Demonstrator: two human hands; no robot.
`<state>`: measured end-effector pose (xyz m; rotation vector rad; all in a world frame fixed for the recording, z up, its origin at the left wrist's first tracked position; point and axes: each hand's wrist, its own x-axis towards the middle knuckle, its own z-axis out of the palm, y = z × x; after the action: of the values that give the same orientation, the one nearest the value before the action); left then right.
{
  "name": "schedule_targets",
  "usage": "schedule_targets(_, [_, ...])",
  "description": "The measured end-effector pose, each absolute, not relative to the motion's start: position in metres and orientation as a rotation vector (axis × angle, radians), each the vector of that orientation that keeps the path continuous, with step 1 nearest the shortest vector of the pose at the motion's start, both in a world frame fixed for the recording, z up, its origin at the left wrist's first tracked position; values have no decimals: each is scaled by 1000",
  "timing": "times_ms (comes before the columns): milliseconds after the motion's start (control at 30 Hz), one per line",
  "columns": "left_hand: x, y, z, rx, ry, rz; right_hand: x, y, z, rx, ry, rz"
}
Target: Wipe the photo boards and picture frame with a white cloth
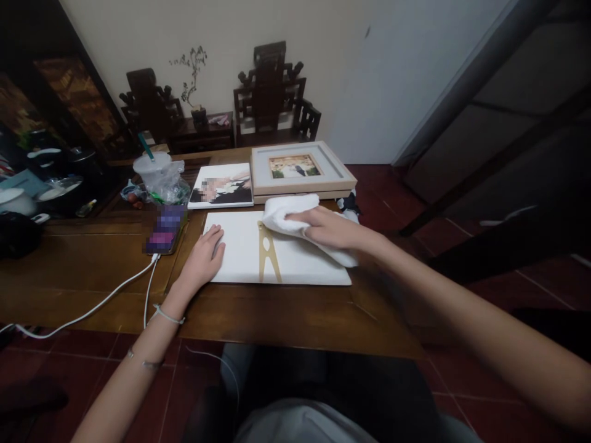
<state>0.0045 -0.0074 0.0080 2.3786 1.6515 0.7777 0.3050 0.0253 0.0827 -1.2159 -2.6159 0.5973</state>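
A flat white board (235, 246) with a gold compass-like or letter-A shape (266, 252) printed on it lies near the front of the wooden table. My left hand (205, 255) rests flat on the board's left edge, fingers stretched out, holding nothing. In my right hand (330, 226) is a bunched white cloth (289, 209), which lies over the board's upper right part and covers the top of the gold shape. The cloth's loose end trails to the board's right edge. My right fingertips are partly hidden in the cloth.
Behind the board are a photo panel (221, 186) and a stacked, framed photo (295, 166). To the left lie a phone (165, 231) with a white cable (111, 295), a lidded plastic cup (152, 163) with a straw, and a clear plastic bag (168, 181). Dark wooden chairs (272, 92) stand behind.
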Motion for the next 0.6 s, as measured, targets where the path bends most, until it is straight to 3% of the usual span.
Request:
schedule_targets(267, [4, -7, 6, 2399, 1655, 771, 259, -11, 51, -1363, -2650, 334])
schedule_targets(600, [6, -9, 7, 2383, 1673, 735, 304, -101, 78, -891, -2888, 789])
